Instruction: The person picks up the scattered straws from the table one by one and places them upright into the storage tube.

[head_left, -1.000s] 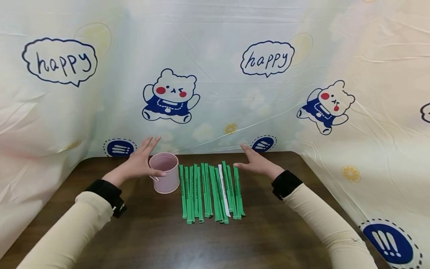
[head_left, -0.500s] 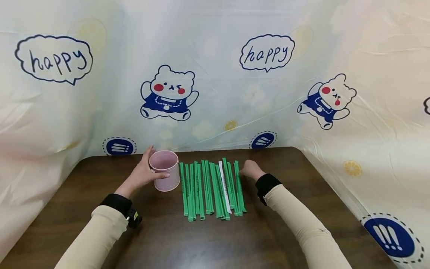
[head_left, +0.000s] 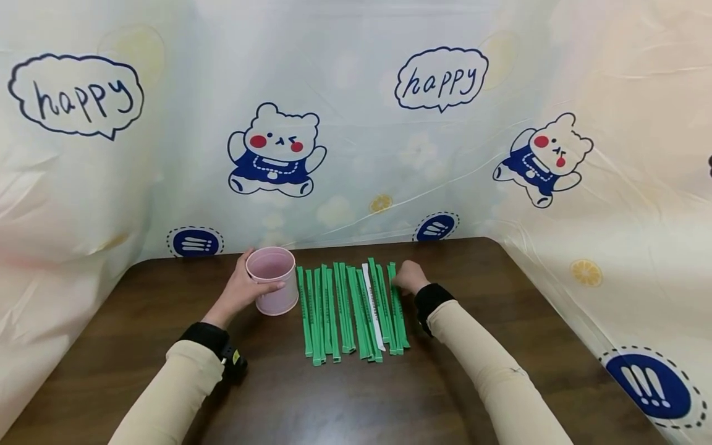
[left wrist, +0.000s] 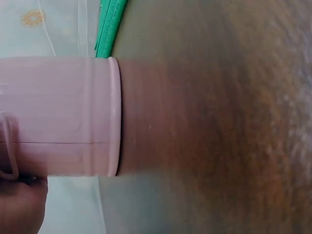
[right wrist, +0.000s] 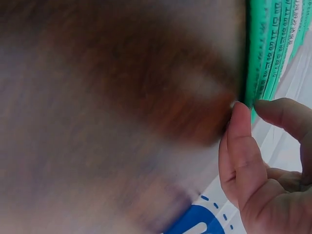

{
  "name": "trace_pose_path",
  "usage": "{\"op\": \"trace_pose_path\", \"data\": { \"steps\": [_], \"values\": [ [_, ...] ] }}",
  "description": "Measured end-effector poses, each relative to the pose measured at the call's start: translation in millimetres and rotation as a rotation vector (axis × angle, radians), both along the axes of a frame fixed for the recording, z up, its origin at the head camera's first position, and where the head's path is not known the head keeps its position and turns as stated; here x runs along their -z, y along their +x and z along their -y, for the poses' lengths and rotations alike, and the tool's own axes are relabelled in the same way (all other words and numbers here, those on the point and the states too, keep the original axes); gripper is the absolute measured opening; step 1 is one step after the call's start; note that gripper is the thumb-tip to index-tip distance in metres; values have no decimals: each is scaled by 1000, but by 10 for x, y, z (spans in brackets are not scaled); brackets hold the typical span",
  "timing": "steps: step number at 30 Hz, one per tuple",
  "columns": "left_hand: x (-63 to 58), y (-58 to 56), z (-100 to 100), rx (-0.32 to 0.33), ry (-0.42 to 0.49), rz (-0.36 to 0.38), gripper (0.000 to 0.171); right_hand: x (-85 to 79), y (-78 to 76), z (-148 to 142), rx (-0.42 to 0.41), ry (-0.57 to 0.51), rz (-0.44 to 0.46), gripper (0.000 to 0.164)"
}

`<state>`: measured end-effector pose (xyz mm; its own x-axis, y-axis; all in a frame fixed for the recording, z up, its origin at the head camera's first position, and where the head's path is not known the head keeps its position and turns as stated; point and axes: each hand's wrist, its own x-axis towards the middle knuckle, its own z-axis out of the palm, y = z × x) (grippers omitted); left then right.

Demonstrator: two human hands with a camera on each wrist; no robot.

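Note:
My left hand (head_left: 236, 293) grips a small pink bucket (head_left: 278, 298), its thumb across the front and fingers around the far left side. The bucket stands upright; in the left wrist view its thin handle (left wrist: 9, 146) hangs by the hand. To its right lies a row of slim green stick packets (head_left: 317, 321) with one white stick packet (head_left: 374, 309) among them. My right hand (head_left: 410, 278) is at the upper end of the rightmost green stick packet (head_left: 398, 315). In the right wrist view thumb and forefinger pinch that packet's end.
Everything rests on a dark brown wooden table (head_left: 311, 408). A pale printed cloth (head_left: 356, 123) with bears and "happy" bubbles hangs behind it and along the sides.
The left hand has closed around the pink bucket. My right hand has moved left and down to the rightmost green stick packet, its spread fingers now drawn together.

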<state>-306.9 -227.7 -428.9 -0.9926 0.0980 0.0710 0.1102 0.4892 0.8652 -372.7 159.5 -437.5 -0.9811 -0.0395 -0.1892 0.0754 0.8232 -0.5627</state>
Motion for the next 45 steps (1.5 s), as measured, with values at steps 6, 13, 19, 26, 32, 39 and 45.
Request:
{"op": "trace_pose_path", "data": {
  "steps": [6, 13, 19, 26, 32, 39, 45],
  "values": [
    [29, -11, -21, 5, 86, 5, 103, -33, -46, 57, 21, 21, 5, 11],
    [81, -27, -29, -4, 169, 71, 102, -6, -44, 84, 43, 6, 2, 19],
    [103, -5, -33, -9, 176, 117, 104, 42, -42, 27, 46, -19, -1, 12],
    [108, 22, -25, -1, 173, 118, 103, -152, -67, -95, 8, -70, -40, 46],
    [134, 23, -30, -4, 182, 123, 104, -492, -145, -168, -51, -90, -183, 40],
    [159, 47, -44, -3, 194, 136, 104, -873, -149, -95, -9, -160, -313, 42],
    [131, 44, -26, 4, 185, 142, 104, -1111, -156, 92, -9, -319, -459, 41]
  ]
}}
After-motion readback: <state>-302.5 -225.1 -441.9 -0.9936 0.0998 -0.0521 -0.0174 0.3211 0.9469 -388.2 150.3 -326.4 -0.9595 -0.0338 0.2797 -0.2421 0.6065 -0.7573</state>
